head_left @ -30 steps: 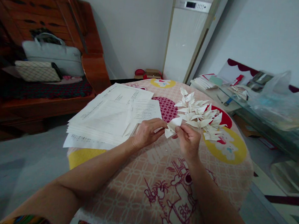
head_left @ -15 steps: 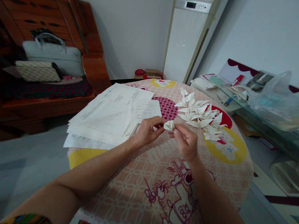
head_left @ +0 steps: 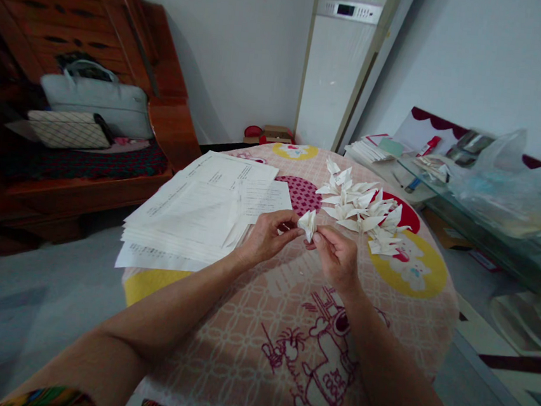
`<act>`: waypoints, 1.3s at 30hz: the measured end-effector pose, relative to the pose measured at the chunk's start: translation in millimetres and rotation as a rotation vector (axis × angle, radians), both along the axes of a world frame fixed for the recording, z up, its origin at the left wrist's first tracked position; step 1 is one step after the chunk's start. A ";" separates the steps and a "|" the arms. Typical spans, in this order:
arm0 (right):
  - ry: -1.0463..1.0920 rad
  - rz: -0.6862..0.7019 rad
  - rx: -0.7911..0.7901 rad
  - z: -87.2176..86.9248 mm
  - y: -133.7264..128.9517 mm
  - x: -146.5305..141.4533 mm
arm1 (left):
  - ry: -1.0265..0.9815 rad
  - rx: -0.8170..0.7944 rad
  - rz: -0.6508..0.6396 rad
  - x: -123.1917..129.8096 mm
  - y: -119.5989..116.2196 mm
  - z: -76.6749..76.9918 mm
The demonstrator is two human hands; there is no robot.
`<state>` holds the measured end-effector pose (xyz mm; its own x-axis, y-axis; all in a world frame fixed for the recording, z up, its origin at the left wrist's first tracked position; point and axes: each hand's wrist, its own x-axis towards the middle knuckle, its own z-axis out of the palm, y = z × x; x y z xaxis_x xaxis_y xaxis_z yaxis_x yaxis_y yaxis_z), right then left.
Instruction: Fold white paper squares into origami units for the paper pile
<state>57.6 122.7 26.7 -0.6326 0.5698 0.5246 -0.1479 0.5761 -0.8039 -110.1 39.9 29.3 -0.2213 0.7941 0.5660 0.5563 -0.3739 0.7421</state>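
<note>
A small folded white paper piece (head_left: 307,224) is pinched between my two hands, above the middle of the round table. My left hand (head_left: 272,232) grips its left side with thumb and fingertips. From the right, my right hand (head_left: 337,251) holds its lower edge between thumb and forefinger. Just beyond and to the right lies a pile of folded white paper pieces (head_left: 363,205) with pointed tips. Left of my hands rests a stack of printed sheets (head_left: 188,211), with a smaller printed sheet (head_left: 268,198) on its right side.
The patterned tablecloth (head_left: 239,334) covers the round table. At the right, a glass shelf (head_left: 497,231) bears a plastic bag (head_left: 507,175). A wooden bench (head_left: 172,130) at the left holds a grey bag (head_left: 102,107) and a checked purse (head_left: 67,130). Behind stands a tall white appliance (head_left: 335,75).
The folded paper piece has turned between my fingertips; it now stands taller, with a point upward. Both hands have barely shifted.
</note>
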 end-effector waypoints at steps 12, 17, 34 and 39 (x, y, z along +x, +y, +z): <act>-0.030 -0.040 0.073 1.7 -2.8 0.2 | -0.068 -0.074 -0.024 -0.9 -0.2 -1.7; -0.042 -0.087 0.157 4.2 -4.9 -0.2 | -0.080 -0.068 -0.028 -1.0 0.0 -1.1; -0.004 -0.192 0.175 -1.7 -7.2 -2.3 | -0.049 -0.044 -0.045 3.7 -2.8 4.9; 0.046 -0.235 0.143 -5.2 -7.8 -5.4 | 0.013 -0.052 -0.037 5.9 -4.3 6.3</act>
<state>52.2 114.9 21.5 -0.4654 0.6161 0.6355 -0.0311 0.7061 -0.7074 -104.2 35.5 35.7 -0.1840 0.8299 0.5266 0.5523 -0.3559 0.7538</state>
